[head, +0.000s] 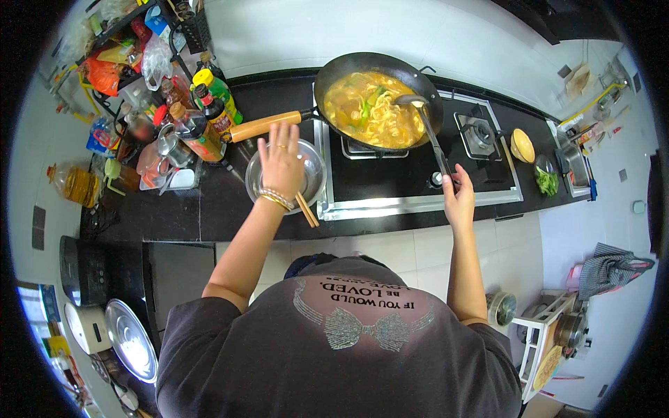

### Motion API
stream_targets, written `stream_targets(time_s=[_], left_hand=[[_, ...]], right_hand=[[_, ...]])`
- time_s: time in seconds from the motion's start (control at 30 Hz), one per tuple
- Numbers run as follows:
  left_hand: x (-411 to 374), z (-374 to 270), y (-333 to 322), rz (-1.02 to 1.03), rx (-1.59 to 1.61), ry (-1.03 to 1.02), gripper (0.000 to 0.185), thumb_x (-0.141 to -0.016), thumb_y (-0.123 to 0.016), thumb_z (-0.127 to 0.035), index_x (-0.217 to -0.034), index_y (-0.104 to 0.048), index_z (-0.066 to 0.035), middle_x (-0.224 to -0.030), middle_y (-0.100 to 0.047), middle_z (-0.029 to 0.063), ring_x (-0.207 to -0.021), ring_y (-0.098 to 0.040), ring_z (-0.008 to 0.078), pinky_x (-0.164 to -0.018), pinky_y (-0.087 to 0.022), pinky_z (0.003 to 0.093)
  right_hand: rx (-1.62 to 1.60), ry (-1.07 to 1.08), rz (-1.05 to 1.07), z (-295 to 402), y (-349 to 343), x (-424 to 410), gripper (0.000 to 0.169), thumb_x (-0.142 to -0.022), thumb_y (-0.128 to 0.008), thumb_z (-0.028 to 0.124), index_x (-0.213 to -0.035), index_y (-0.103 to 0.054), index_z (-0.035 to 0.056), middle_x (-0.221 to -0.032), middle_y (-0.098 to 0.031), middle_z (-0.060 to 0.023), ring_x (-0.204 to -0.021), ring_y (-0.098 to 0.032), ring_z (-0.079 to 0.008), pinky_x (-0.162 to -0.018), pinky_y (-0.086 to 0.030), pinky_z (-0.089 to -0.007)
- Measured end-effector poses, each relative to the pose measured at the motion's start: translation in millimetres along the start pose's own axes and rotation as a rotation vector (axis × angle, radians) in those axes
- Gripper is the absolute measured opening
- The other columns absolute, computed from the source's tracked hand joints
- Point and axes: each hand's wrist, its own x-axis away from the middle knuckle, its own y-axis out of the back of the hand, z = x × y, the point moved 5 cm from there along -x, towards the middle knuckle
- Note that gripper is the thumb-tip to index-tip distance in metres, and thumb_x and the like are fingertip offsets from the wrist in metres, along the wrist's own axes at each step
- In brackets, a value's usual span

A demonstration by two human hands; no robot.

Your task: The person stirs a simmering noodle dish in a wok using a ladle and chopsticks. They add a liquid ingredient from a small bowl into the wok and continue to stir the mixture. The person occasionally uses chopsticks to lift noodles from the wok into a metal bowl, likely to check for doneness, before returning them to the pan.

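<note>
A black wok (377, 61) with a wooden handle (266, 126) sits on the left burner, holding yellow-orange noodle soup (373, 107) with green leaves. The bowl of a metal ladle (411, 100) rests in the soup. My right hand (459, 196) grips the end of the ladle's dark handle, over the stove's front. My left hand (283, 167), fingers spread and palm down, is over a steel bowl (314, 172), just below the wok handle; whether it touches either is unclear. Wooden chopsticks (307, 210) stick out from the bowl beside my left wrist.
Sauce bottles (198, 137) and an oil jug (78, 184) crowd the counter's left, under a loaded rack. Right of the wok is a second burner (478, 137), then a yellow bowl (522, 146), leafy greens (546, 182) and a sink (578, 166). A white shelf (534, 339) stands lower right.
</note>
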Motion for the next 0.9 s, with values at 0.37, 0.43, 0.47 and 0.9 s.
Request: stream_targets(time_s=[0.37, 0.43, 0.47, 0.9], left_hand=[[94, -132, -54, 0.227, 0.336, -0.35, 0.063, -0.079, -0.06, -0.024, -0.131, -0.033, 0.0, -0.141, -0.025, 0.0168, -0.132, -0.021, 0.0298, -0.107, -0.019, 0.0409], [108, -140, -82, 0.294, 0.309, -0.322, 0.067, -0.08, -0.059, -0.028, -0.133, -0.03, -0.001, -0.143, -0.021, 0.0159, -0.133, -0.018, 0.0295, -0.108, -0.017, 0.0412], [113, -142, -99, 0.307, 0.27, -0.277, 0.069, -0.08, -0.058, -0.03, -0.135, -0.027, -0.002, -0.144, -0.019, 0.0155, -0.133, -0.017, 0.0295, -0.108, -0.016, 0.0416], [158, -141, -161, 0.399, 0.05, 0.158, 0.068, -0.088, -0.039, -0.047, -0.141, -0.013, -0.014, -0.148, -0.005, 0.0066, -0.136, -0.008, 0.0264, -0.107, -0.011, 0.0482]], right_hand=[[0.288, -0.014, 0.093, -96, -16, 38, 0.041, -0.09, -0.048, 0.028, -0.117, -0.048, -0.0024, -0.114, -0.053, -0.0218, -0.103, -0.051, -0.0362, -0.09, -0.039, -0.0386], [0.418, 0.1, 0.224, -104, -35, 55, 0.051, -0.085, -0.055, 0.027, -0.125, -0.041, -0.0025, -0.129, -0.038, -0.026, -0.12, -0.037, -0.0387, -0.099, -0.032, -0.039], [0.441, 0.172, 0.293, -106, -41, 59, 0.058, -0.082, -0.059, 0.026, -0.127, -0.037, -0.0026, -0.133, -0.031, -0.0273, -0.123, -0.033, -0.0402, -0.101, -0.03, -0.0398], [0.701, 0.392, 0.958, -187, -38, 67, 0.09, -0.079, -0.062, 0.029, -0.14, 0.0, 0.0055, -0.147, 0.004, -0.0164, -0.134, -0.008, -0.037, -0.104, -0.021, -0.0517]])
